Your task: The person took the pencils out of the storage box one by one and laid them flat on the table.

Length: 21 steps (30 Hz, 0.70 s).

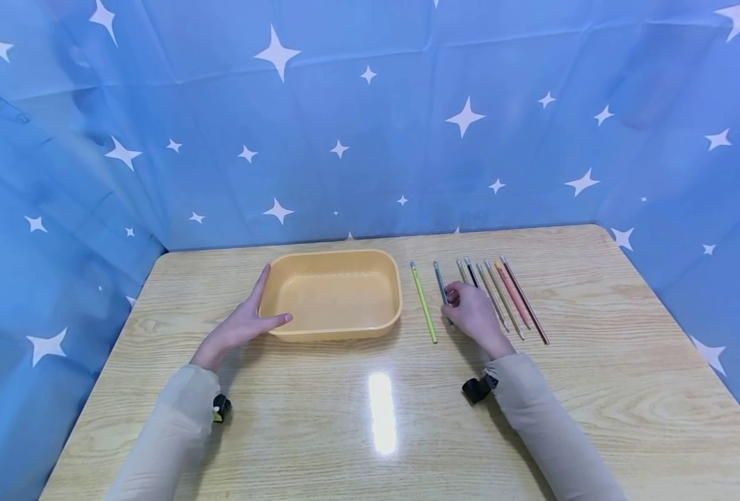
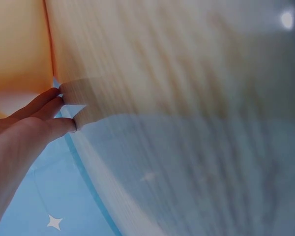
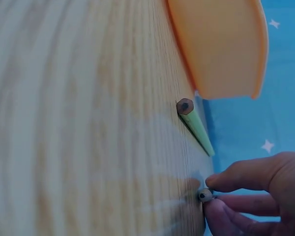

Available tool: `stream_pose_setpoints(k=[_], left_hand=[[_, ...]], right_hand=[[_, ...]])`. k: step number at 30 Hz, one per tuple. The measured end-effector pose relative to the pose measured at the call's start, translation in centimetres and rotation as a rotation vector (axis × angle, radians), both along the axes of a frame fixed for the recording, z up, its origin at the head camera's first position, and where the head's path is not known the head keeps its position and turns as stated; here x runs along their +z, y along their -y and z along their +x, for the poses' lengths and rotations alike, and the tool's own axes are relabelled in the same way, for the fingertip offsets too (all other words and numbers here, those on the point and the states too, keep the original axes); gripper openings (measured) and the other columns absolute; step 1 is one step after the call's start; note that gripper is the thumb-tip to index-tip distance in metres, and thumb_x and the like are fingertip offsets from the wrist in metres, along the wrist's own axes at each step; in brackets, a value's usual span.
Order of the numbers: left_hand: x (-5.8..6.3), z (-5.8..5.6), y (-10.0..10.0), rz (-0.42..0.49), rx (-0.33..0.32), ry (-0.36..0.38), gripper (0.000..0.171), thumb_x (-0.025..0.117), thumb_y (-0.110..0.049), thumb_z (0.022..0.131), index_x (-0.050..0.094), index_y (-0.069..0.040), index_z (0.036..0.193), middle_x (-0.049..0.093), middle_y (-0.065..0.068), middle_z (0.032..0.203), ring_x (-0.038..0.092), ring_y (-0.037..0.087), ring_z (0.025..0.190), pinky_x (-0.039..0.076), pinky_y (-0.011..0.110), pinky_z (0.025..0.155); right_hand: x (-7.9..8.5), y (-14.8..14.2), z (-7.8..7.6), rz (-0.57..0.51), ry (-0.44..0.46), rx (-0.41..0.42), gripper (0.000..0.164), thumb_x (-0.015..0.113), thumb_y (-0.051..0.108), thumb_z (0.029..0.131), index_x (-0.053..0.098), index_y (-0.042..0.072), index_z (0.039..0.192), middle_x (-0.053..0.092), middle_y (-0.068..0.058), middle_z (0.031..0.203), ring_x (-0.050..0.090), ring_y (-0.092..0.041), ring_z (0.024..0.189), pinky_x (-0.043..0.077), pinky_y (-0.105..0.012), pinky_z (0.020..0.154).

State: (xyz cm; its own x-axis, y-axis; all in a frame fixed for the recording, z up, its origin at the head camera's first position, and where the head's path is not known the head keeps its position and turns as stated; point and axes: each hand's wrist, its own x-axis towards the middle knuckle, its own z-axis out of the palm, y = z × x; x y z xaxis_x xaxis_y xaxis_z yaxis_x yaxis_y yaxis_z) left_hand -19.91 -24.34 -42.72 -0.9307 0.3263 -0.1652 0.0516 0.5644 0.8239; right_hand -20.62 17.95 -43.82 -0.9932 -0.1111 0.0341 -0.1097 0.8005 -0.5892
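Note:
My left hand (image 1: 248, 322) rests against the left end of a shallow orange plastic basket (image 1: 335, 337). Its fingers lie straight along the wall while the thumb reaches over the front left corner. With thumb and fingertips, my right hand (image 1: 473, 314) pinches a dark blue-grey pencil (image 1: 438, 274) low on its length. That pencil lies close along the table, its near tip showing between the fingers in the right wrist view. A light green pencil (image 1: 423, 302) lies between the basket and the pinched pencil.
Right of my right hand, several pencils lie roughly side by side, among them a pink pencil (image 1: 514, 295) and a dark red pencil (image 1: 525, 300). The wooden table (image 1: 307, 431) ends at a blue curtain (image 1: 401, 139) printed with white stars.

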Motion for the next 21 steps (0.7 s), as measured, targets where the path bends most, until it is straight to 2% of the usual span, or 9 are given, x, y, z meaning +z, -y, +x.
stream_pose_setpoints(k=[4,10,17,21], left_hand=[[-0.1,0.0,0.0,0.001,-0.001,-0.001,0.107,0.069,-0.037,0.089,-0.017,-0.029,0.153,-0.012,0.008,0.160,0.000,0.042,0.142,0.009,0.063,0.109],[-0.1,-0.1,0.1,-0.007,-0.009,-0.009,0.108,0.069,-0.037,0.089,-0.016,-0.022,0.154,-0.013,0.010,0.160,-0.001,0.043,0.142,0.007,0.063,0.109],[0.5,0.1,0.2,-0.091,-0.009,-0.022,0.110,0.070,-0.042,0.087,-0.015,-0.022,0.154,-0.004,0.017,0.159,0.011,0.048,0.140,0.015,0.063,0.108],[0.8,0.1,0.2,-0.089,-0.015,-0.041,0.106,0.068,-0.041,0.089,-0.013,-0.019,0.154,-0.001,0.019,0.159,0.014,0.046,0.140,0.017,0.059,0.110]], right_hand=[[0.1,-0.1,0.3,-0.037,0.016,-0.003,0.033,0.066,0.007,0.086,0.063,-0.009,0.115,0.067,-0.016,0.093,0.063,-0.030,0.084,0.050,-0.045,0.074],[0.8,-0.4,1.1,-0.110,0.043,-0.005,0.037,0.062,0.013,0.091,0.060,-0.006,0.122,0.066,-0.017,0.100,0.064,-0.031,0.091,0.050,-0.046,0.076],[1.2,-1.0,1.5,-0.215,0.028,0.043,0.038,0.057,0.017,0.096,0.057,-0.004,0.128,0.064,-0.015,0.105,0.063,-0.031,0.093,0.051,-0.042,0.074],[1.3,-1.7,1.7,-0.254,0.023,0.045,0.039,0.055,0.018,0.099,0.055,-0.003,0.131,0.062,-0.018,0.112,0.061,-0.033,0.098,0.051,-0.044,0.077]])
